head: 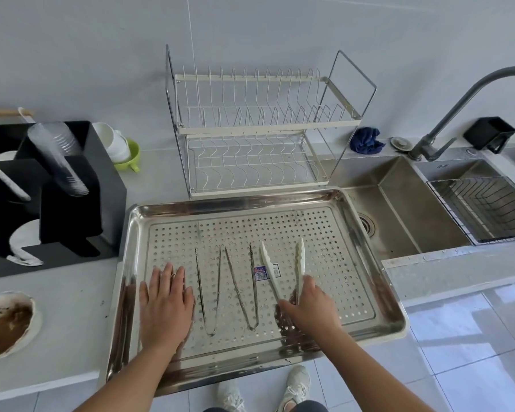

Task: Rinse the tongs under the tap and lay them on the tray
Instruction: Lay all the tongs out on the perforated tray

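A shiny perforated steel tray point(378, 295) lies on the counter in front of me. On it rest two thin metal tongs point(208, 289) point(244, 289) side by side, tips pointing away. To their right lie white plastic tongs point(269, 269), and my right hand point(309, 307) grips them near the hinge end. My left hand point(165, 304) lies flat on the left part of the tray, fingers spread, holding nothing. The grey tap point(446, 123) arches over the sink at the right; no water is visible.
A steel sink point(405, 209) with a wire basket point(488, 209) is at the right. A two-tier dish rack point(256, 129) stands behind the tray. A black holder with cups point(57, 185) sits at the left, and a round hole with brown residue point(6, 325) is in the counter.
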